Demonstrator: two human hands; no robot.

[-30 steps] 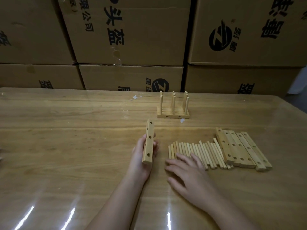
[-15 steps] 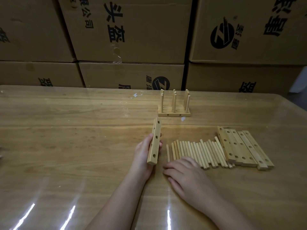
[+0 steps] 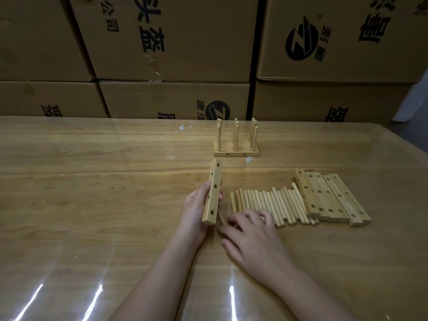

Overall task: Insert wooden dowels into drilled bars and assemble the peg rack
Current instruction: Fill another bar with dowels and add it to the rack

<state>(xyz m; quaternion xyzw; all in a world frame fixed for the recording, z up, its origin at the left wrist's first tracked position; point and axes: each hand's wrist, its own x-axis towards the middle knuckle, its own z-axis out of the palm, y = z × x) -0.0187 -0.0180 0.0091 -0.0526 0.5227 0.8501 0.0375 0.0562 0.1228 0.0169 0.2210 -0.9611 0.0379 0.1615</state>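
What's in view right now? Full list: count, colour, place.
pale drilled wooden bar: 1, light wood, held on edge, centre
round wooden dowels: roughly twenty, light wood, side by side right of the held bar
flat drilled wooden bars: about five, light wood, piled right of the dowels
assembled pale wooden peg rack: 1, far centre
brown printed cardboard boxes: six in view, stacked behind
glossy wooden table: 1, brown
left hand: grips the held bar
right hand: fingers on the dowels' near ends, grip unclear
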